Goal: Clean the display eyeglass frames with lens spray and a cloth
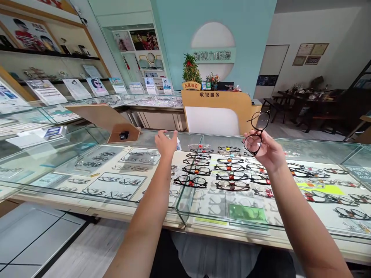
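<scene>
My right hand (271, 152) is raised over the counter and holds a pair of dark, round-framed glasses (253, 144) by the frame, with the lenses one above the other. At the counter's far edge, my left hand (167, 143) is held with thumb and fingers apart and curved. A small white bottle (178, 145) is right behind it, partly hidden by the thumb; whether they touch is unclear. Rows of glasses (230, 175), several with orange or red tags, lie in the display below and between my hands.
The glass display counter (185, 226) runs across in front of me. A tilted wooden-backed stand (108, 119) is on it at the left. Beyond are a cashier desk (217, 101) with plants, shelves with cards at the left, and a dark table (304, 98) at the right.
</scene>
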{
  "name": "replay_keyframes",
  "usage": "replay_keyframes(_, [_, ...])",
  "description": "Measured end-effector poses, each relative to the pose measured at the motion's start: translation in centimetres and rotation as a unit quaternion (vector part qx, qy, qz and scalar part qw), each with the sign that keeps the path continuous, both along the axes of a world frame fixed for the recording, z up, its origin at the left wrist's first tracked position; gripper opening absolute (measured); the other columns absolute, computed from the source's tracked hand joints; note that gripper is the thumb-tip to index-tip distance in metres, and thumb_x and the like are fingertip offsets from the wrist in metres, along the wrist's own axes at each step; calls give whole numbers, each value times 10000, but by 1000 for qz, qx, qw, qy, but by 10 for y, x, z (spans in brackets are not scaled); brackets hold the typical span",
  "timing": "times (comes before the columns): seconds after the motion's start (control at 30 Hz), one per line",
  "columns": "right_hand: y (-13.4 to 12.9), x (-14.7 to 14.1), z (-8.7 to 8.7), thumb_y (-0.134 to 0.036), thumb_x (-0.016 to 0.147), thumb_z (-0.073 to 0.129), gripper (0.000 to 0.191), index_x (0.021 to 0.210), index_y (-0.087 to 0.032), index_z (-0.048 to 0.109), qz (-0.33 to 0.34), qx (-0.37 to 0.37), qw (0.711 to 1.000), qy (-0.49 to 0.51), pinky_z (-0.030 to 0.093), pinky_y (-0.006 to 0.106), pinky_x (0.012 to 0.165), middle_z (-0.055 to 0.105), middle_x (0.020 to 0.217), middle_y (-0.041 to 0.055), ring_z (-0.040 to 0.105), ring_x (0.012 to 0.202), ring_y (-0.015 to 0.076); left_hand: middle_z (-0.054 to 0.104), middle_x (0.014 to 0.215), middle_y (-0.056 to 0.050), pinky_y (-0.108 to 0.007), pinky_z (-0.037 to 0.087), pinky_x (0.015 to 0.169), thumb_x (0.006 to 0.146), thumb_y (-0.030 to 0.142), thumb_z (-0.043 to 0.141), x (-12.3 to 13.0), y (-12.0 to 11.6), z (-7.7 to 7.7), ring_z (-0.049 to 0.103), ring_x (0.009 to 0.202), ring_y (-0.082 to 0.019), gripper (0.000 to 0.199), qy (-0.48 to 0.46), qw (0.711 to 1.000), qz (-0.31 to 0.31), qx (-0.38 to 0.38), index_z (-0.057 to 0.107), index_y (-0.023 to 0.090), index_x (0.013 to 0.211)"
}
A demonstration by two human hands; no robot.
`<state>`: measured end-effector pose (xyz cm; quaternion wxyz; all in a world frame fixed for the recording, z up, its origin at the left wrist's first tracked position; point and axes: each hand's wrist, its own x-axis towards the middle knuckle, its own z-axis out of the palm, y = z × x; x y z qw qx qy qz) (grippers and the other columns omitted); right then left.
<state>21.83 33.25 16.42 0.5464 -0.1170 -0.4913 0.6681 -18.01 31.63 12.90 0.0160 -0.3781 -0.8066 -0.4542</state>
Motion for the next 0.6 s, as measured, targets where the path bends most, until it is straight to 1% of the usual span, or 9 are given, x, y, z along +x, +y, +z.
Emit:
replay_keyframes(0.07, [8, 2, -15, -436, 864, 859, 170, 927, -318, 754, -6, -1, 1000, -3, 662, 364, 1021, 802, 1102, -6, 774, 1138, 197, 502, 1482, -260, -508, 471, 1064, 945, 582, 705, -10, 9, -19, 450, 1412, -435, 604, 4, 1000, 25, -16, 537, 183, 1365])
replay_keyframes(0.1, [11, 3, -21, -431, 860, 864, 171, 929, -318, 755, -10, -1, 1000, -7, 663, 362, 1017, 801, 1096, -2, 774, 1136, 198, 464, 1524, -274, -531, 447, 1095, 913, 594, 742, -13, 14, -27, 408, 1451, -457, 658, 3, 999, 28, -23, 538, 179, 1381])
replay_keyframes(0.17, [18, 4, -28, -413, 853, 872, 174, 942, -313, 760, -13, -2, 1000, -17, 664, 361, 1017, 802, 1090, 10, 772, 1130, 201, 451, 1540, -277, -552, 411, 1129, 855, 605, 803, -18, 22, -43, 374, 1476, -480, 697, 1, 999, 20, -45, 567, 182, 1355])
replay_keyframes(0.23, [22, 4, -33, -399, 849, 876, 184, 962, -304, 766, -13, -8, 1000, -22, 659, 345, 1019, 803, 1079, 19, 772, 1114, 195, 510, 1487, -260, -547, 398, 1136, 825, 554, 838, -22, 29, -55, 402, 1454, -478, 597, -1, 998, 0, -65, 615, 184, 1238])
replay_keyframes(0.33, [24, 4, -36, -382, 840, 888, 210, 989, -293, 770, -10, -21, 1000, -22, 649, 296, 1016, 806, 1073, 16, 772, 1082, 166, 643, 1282, -213, -525, 398, 1134, 837, 389, 802, -27, 35, -64, 500, 1360, -443, 318, -8, 997, -30, -74, 613, 196, 1006])
replay_keyframes(0.4, [25, 2, -37, -383, 837, 894, 230, 1003, -293, 763, -15, -22, 999, -30, 642, 288, 1024, 810, 1089, 15, 773, 1082, 159, 684, 1116, -176, -512, 425, 1102, 860, 302, 733, -29, 36, -65, 582, 1253, -413, 197, -20, 997, -47, -57, 578, 210, 938])
replay_keyframes(0.47, [25, 1, -38, -395, 836, 900, 246, 1000, -295, 746, -24, -20, 999, -38, 636, 295, 1040, 813, 1106, 13, 773, 1092, 159, 681, 1029, -146, -496, 460, 1052, 880, 267, 669, -30, 37, -61, 634, 1149, -384, 138, -37, 997, -60, -21, 557, 218, 944])
replay_keyframes(0.53, [25, -1, -38, -402, 827, 914, 259, 957, -288, 721, -28, -16, 999, -36, 629, 292, 1047, 818, 1108, 6, 772, 1095, 152, 671, 1009, -118, -469, 487, 1008, 890, 268, 630, -27, 36, -52, 654, 1067, -342, 127, -53, 995, -74, 31, 550, 223, 978])
replay_keyframes(0.6, [24, -3, -37, -391, 823, 925, 268, 900, -276, 696, -26, -13, 999, -29, 624, 281, 1038, 824, 1097, -1, 769, 1094, 143, 666, 1004, -85, -428, 510, 970, 880, 280, 616, -17, 33, -39, 657, 1000, -290, 157, -71, 989, -96, 92, 552, 230, 1014])
